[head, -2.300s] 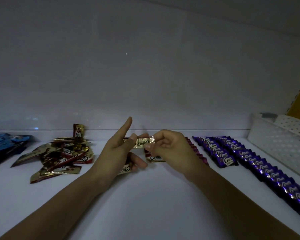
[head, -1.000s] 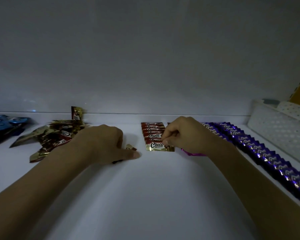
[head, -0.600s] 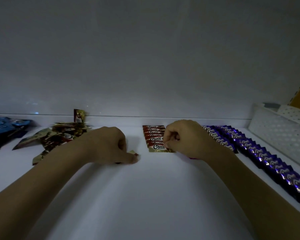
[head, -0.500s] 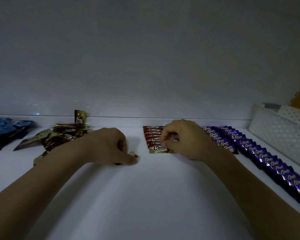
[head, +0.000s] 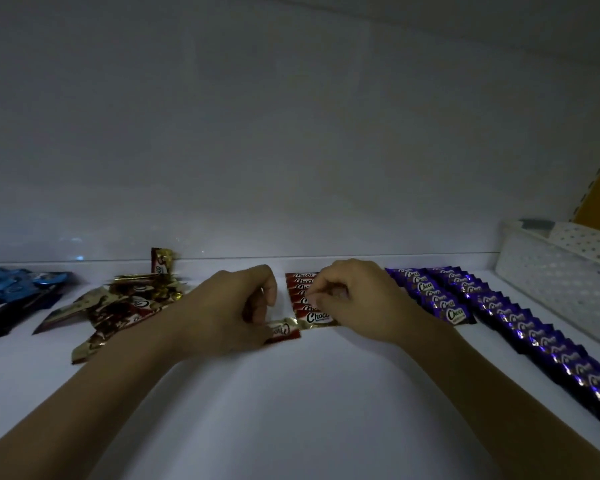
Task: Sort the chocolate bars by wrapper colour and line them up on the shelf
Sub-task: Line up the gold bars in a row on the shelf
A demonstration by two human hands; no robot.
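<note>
A white shelf (head: 291, 410) runs back to a plain white wall (head: 291, 133) in dim light. At twelve o'clock, near the wall, a red row (head: 300, 283) of overlapping Choco bars runs toward the viewer. The right hand (head: 361, 299) sits over this row's right side, its fingers curled in tight with the tips down on the bars; whether they pinch a wrapper or only press on it cannot be told. At nine o'clock from that hand, just beside it, the left hand (head: 232, 310) is curled, and its thumb and fingers grip a single red bar (head: 284, 330) low on the shelf, just off the front left corner of the row. At one o'clock a short purple row (head: 430, 292) lies beside the right hand, and a long purple row (head: 534, 337) stretches from there down toward four o'clock. A white perforated basket (head: 551, 271) stands at two o'clock. At ten o'clock a loose pile of red-and-gold bars (head: 125, 306) lies unsorted, one bar standing on end against the wall, and at nine o'clock, by the frame's edge, blue bars (head: 7, 296) are heaped.
</note>
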